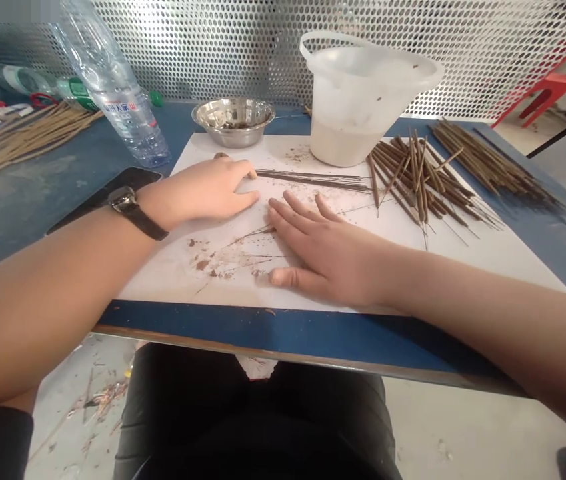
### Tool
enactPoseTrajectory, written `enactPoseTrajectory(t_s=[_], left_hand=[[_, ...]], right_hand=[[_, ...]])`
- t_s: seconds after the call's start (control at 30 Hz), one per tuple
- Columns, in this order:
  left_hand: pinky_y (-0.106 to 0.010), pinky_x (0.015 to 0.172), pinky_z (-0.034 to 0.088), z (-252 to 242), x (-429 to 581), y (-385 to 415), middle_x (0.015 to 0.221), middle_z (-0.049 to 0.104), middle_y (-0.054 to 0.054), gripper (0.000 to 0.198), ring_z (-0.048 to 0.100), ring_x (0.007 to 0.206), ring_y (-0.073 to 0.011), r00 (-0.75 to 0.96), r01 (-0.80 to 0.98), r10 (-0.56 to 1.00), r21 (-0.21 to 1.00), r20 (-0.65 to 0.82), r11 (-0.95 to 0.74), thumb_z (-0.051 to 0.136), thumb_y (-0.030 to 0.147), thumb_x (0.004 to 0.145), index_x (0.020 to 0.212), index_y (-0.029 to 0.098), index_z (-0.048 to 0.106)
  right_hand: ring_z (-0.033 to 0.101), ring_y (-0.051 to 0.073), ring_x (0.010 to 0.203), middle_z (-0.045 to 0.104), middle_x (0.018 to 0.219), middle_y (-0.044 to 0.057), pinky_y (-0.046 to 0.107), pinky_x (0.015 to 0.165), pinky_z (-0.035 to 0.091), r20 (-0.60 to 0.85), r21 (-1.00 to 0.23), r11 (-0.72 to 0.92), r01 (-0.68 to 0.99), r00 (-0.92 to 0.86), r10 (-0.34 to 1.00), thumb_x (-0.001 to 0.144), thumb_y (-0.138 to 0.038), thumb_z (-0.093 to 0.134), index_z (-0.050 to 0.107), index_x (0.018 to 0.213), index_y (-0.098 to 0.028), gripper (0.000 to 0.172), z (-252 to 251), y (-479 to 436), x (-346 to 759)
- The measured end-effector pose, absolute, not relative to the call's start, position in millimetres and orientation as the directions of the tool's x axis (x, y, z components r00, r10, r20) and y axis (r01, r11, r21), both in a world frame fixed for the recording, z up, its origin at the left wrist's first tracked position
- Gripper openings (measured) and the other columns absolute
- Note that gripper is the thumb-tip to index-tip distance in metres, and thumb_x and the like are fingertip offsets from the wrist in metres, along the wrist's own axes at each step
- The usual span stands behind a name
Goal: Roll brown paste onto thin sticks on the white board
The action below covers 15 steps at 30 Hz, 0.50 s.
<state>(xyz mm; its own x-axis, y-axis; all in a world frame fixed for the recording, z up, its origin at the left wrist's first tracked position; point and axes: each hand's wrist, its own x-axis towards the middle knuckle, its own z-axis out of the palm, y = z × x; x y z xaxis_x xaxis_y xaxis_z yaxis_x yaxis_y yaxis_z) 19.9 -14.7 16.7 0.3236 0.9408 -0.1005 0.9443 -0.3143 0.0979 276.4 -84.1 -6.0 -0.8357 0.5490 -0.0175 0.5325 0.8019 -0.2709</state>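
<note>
My left hand [213,190] rests on the white board [163,287], its thumb and forefinger apart, beside the left ends of several thin dark sticks [313,179]. A small brown lump [221,155] shows just behind its knuckles; its other fingers are partly hidden. Palm down, my right hand [323,247] lies flat with fingers stretched out and thumb spread. Thin sticks [257,232] poke out from under its fingertips. Brown crumbs [205,263] are scattered between the hands. Right of them lies a pile of thick brown coated sticks [423,177] with thin bare ends.
A metal bowl [233,120] and a translucent plastic bucket [347,100] holding cloudy liquid stand at the back. On the left are a tilted plastic bottle [123,100], a dark phone-like slab [87,197] and tan sticks [27,140]. More brown sticks [493,160] lie far right.
</note>
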Motion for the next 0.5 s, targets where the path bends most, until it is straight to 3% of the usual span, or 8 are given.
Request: enactPoseTrajectory(t_s=[0.17,0.3,0.4,0.5], left_hand=[[-0.048,0.113,0.051,18,21,-17,0.160,0.063,-0.015,0.072,0.067,0.133,-0.0384,0.328,0.943,0.938,0.093,-0.114,-0.319,0.053,0.062,0.101,0.163,0.025,0.058],[-0.048,0.112,0.052,18,20,-17,0.160,0.062,-0.015,0.073,0.067,0.132,-0.0376,0.345,0.937,0.933,0.093,-0.105,-0.336,0.052,0.063,0.102,0.163,0.024,0.058],[-0.048,0.111,0.052,17,20,-17,0.158,0.064,-0.013,0.073,0.068,0.129,-0.0375,0.326,0.944,0.940,0.096,-0.103,-0.317,0.053,0.065,0.101,0.163,0.028,0.059],[-0.049,0.110,0.053,18,21,-16,0.155,0.066,-0.012,0.073,0.069,0.127,-0.0385,0.318,0.946,0.941,0.104,-0.115,-0.307,0.054,0.067,0.099,0.163,0.032,0.059]], right_hand=[[0.015,0.050,0.174,0.030,0.184,0.027,0.075,0.138,0.015,-0.051,-0.252,0.786,0.564,-0.819,0.571,0.108,-0.083,0.036,0.033,0.178,-0.004,0.106,0,-100,283],[0.019,0.049,0.174,0.030,0.183,0.028,0.073,0.138,0.018,-0.060,-0.232,0.781,0.580,-0.810,0.584,0.108,-0.083,0.034,0.034,0.177,-0.002,0.107,-1,-107,282],[0.015,0.050,0.174,0.029,0.185,0.027,0.075,0.138,0.015,-0.007,-0.233,0.793,0.562,-0.817,0.577,0.108,-0.084,0.032,0.033,0.178,-0.003,0.107,-3,-89,279],[0.017,0.048,0.174,0.030,0.186,0.022,0.074,0.137,0.022,0.085,-0.217,0.814,0.539,-0.820,0.566,0.109,-0.080,0.035,0.035,0.178,-0.009,0.099,1,-68,286]])
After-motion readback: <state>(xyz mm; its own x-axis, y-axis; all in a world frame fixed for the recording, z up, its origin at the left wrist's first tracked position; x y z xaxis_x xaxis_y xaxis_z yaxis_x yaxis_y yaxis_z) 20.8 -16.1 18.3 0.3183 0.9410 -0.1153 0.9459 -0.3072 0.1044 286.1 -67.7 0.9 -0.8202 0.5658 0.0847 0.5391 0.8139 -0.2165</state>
